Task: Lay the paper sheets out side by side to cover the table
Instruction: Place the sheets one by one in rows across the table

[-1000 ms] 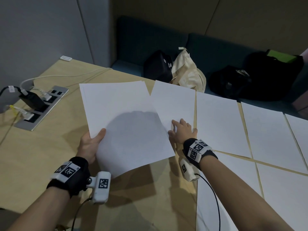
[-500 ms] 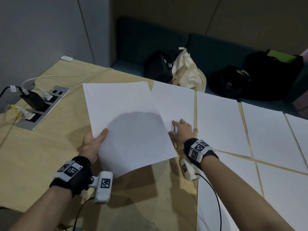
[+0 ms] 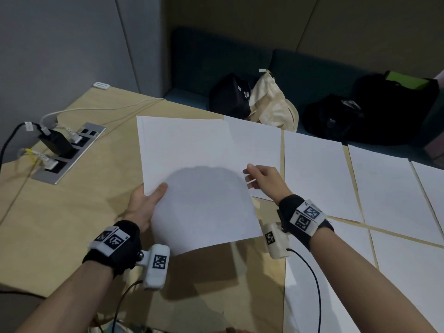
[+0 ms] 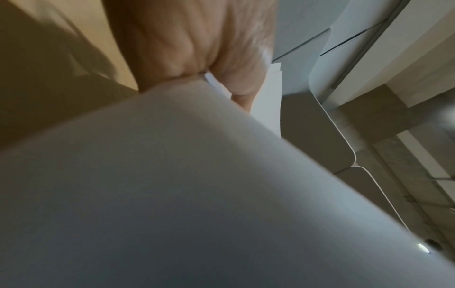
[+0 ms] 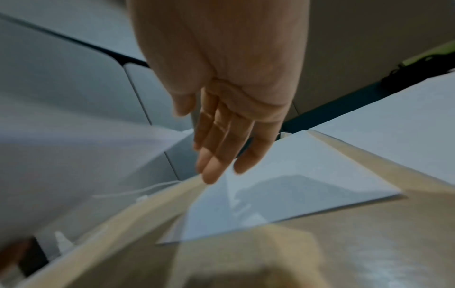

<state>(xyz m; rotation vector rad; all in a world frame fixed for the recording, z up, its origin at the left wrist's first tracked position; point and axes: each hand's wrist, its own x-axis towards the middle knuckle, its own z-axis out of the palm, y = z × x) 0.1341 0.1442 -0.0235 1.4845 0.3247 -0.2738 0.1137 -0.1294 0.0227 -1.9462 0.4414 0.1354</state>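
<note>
My left hand (image 3: pixel 150 200) grips a stack of white paper sheets (image 3: pixel 199 169) at its left edge, thumb on top, holding it above the wooden table (image 3: pixel 60 212). In the left wrist view the left hand (image 4: pixel 197 48) clamps the stack (image 4: pixel 172 194), which fills the picture. My right hand (image 3: pixel 258 177) hovers at the stack's right edge with straight, spread fingers. It holds nothing in the right wrist view, where the right hand (image 5: pixel 221 120) floats over a laid sheet (image 5: pixel 295 185). That laid sheet (image 3: pixel 259 143) lies partly under the stack.
More sheets (image 3: pixel 317 174) (image 3: pixel 389 188) lie in rows across the table's right side. A power socket panel (image 3: pixel 69 152) with plugs and cables sits at the left. Behind the table, a dark bench holds a black bag (image 3: pixel 230 97), a cream bag (image 3: pixel 271 104) and a backpack (image 3: pixel 336 118).
My right hand has lifted off the laid sheet and come up to the stack's right edge. The stack has drifted slightly to the right in my left hand.
</note>
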